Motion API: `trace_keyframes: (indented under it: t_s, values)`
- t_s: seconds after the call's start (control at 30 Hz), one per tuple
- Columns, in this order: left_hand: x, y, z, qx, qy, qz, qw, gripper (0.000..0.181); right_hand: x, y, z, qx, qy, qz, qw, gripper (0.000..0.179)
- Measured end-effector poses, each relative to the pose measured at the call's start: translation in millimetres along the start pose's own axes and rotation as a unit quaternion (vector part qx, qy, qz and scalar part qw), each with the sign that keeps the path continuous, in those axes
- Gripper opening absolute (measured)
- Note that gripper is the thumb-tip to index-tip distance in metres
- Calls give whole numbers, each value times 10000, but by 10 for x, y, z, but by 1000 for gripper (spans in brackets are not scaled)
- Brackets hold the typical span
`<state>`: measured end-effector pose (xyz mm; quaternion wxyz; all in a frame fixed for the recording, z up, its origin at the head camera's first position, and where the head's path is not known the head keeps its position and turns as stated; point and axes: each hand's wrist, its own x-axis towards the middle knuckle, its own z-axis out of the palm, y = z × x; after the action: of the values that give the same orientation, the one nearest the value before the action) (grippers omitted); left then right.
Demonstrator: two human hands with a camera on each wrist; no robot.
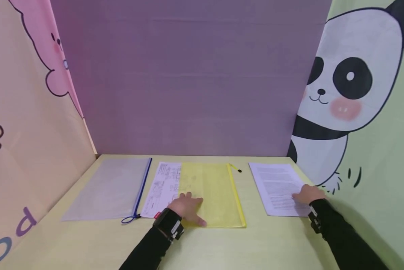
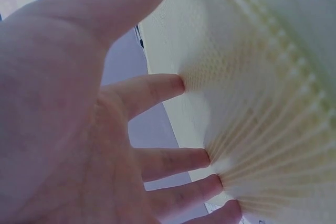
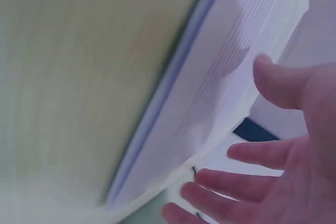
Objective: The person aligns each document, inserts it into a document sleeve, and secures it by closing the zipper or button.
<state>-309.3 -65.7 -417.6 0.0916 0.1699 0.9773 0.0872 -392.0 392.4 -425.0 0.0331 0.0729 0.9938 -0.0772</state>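
My left hand (image 1: 186,208) rests spread on a yellow mesh zip pouch (image 1: 219,198) lying flat on the table. In the left wrist view its fingertips (image 2: 176,83) touch the mesh. A white sheet (image 1: 161,185) with writing and drawings shows at the pouch's left side; whether it lies inside or under cannot be told. My right hand (image 1: 309,194) is at the right edge of a stack of printed paper (image 1: 276,187). In the right wrist view its thumb (image 3: 281,82) is over the stack and the fingers are apart, gripping nothing; contact with the paper is unclear.
At the left lies a whitish pouch (image 1: 110,191) with a blue zip edge and a blue cord loop (image 1: 130,219). A yellow zip pull (image 1: 235,167) sticks out from the yellow pouch's far corner. Printed curtains with a panda (image 1: 340,75) surround the wooden table (image 1: 222,247).
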Motion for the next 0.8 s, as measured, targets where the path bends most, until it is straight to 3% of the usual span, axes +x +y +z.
trace_keyframes:
  t_s: [0.1,0.23,0.43,0.67,0.8]
  values:
    - [8,1,-11,11,11,-17,10000,91,41,138,1,-4,-236,-111,9997,63]
    - [15,-9,-5,4,-13,-24,10000,91,114,244,25,156,-250,-177,9994,63]
    - [14,-4,-10,-1,0,0,10000,91,24,237,-78,915,-758,242,9926,88]
    - [12,-3,-20,-65,-13,2,10000,91,-52,220,-107,1224,-925,339,9876,83]
    - [8,1,-19,-91,-67,7,9999,91,-57,213,-102,1710,-916,613,9791,95]
